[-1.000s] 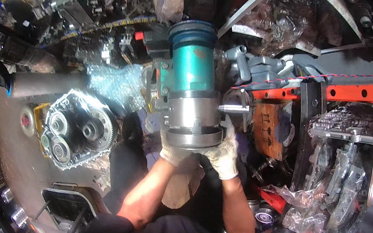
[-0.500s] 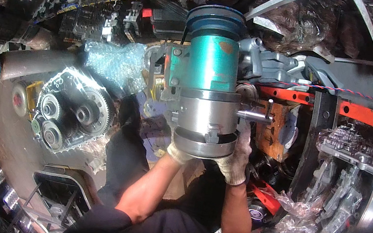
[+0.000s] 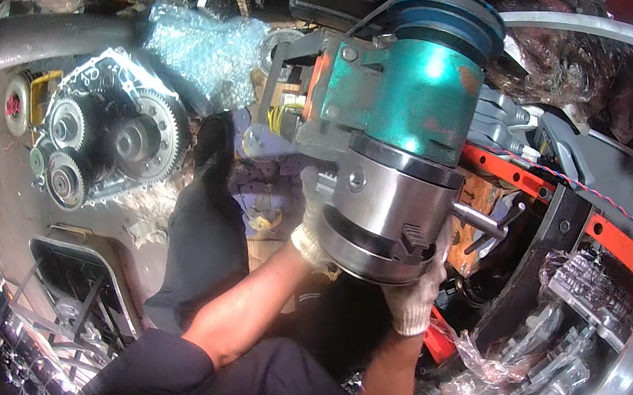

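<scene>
Two gloved hands are lifting a heavy teal machine head by its steel chuck.

The left hand [image 3: 311, 235] is gripping the lower left rim of the chuck [image 3: 391, 215], and the right hand [image 3: 415, 287] is cupping its underside on the other side; both are grasping it firmly. The teal machine head [image 3: 424, 90] is rising straight above the hands, filling the middle of the view. A chuck key [image 3: 490, 224] is sticking out just right of the right hand, close to the orange frame [image 3: 584, 219], leaving little room there. Well to the left of the left hand a gear housing [image 3: 112, 132] is lying open with its gears showing, and bubble wrap [image 3: 203, 46] is lying above it.
</scene>
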Available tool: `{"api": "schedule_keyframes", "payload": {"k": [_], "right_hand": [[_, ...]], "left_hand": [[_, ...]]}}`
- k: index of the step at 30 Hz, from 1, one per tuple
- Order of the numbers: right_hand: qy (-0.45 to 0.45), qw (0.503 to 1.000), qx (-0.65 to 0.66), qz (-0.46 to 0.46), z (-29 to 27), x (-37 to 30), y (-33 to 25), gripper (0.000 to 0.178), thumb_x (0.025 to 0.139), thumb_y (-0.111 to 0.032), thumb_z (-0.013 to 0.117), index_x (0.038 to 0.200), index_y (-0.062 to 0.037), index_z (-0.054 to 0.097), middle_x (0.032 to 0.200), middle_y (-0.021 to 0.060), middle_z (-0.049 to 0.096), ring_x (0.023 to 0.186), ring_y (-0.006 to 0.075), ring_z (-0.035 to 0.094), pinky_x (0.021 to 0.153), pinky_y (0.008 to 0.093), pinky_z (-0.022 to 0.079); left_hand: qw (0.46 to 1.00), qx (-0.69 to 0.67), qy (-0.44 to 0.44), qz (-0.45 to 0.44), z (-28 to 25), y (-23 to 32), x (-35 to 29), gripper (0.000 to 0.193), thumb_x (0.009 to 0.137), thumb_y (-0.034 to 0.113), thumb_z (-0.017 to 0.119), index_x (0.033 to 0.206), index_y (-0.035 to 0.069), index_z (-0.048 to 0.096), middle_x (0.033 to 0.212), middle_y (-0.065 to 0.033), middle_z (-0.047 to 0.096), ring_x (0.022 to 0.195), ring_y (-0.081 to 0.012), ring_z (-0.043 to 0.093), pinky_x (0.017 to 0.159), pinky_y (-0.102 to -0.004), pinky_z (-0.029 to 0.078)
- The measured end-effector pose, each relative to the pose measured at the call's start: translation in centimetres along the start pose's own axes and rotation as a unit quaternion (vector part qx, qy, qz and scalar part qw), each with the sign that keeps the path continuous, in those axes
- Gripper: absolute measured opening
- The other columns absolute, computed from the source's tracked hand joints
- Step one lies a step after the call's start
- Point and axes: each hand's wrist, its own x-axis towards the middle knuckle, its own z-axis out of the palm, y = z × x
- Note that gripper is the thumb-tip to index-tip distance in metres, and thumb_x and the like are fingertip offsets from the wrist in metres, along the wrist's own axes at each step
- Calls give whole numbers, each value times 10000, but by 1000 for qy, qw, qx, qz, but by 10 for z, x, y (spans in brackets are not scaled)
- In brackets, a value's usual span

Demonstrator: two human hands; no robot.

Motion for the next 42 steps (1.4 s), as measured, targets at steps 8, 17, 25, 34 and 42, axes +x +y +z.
{"api": "schedule_keyframes", "payload": {"k": [8, 17, 25, 34, 42], "right_hand": [[49, 957, -1, -287, -82, -6, -70, 428, 744, 88, 774, 1166, 26, 738, 1049, 188, 760, 943, 347, 741, 869, 431, 591], [-37, 970, -95, -219, -70, 6, -93, 533, 738, 82, 728, 1266, 6, 733, 1138, 214, 731, 1019, 402, 711, 905, 476, 555], [206, 978, -22, 33, -89, 34, -60, 330, 1031, -157, 640, 1301, 20, 711, 1130, 171, 762, 908, 230, 743, 831, 363, 581], [-33, 952, 125, 278, -105, 56, -1, 791, 1113, -657, 400, 1194, 53, 738, 883, 103, 779, 711, 94, 683, 607, 241, 481], [7, 954, 294, 63, -82, 90, -12, 527, 1060, -347, 613, 1373, 76, 637, 1139, 202, 763, 938, 268, 752, 868, 390, 612]], "left_hand": [[976, -209, -30, -47, 16, 13, 8, 968, 930, 699, 651, 1646, 110, 371, 1644, -147, 456, 1438, -338, 509, 1215, -518, 417], [909, -404, -77, -71, 21, 33, 3, 1069, 889, 807, 623, 1678, 144, 334, 1696, -146, 398, 1504, -358, 443, 1255, -548, 364], [943, -322, -51, -62, 33, 40, 8, 1258, 757, 994, 523, 1703, 193, 308, 1739, -123, 338, 1543, -394, 394, 1278, -600, 308], [923, -367, -90, -77, 31, 44, 8, 1224, 740, 930, 661, 1626, 130, 388, 1641, -159, 456, 1475, -371, 496, 1212, -588, 447], [952, -290, -83, -54, 33, 43, 9, 1267, 739, 1029, 466, 1701, 220, 310, 1743, -121, 327, 1553, -382, 374, 1280, -615, 294]]}}
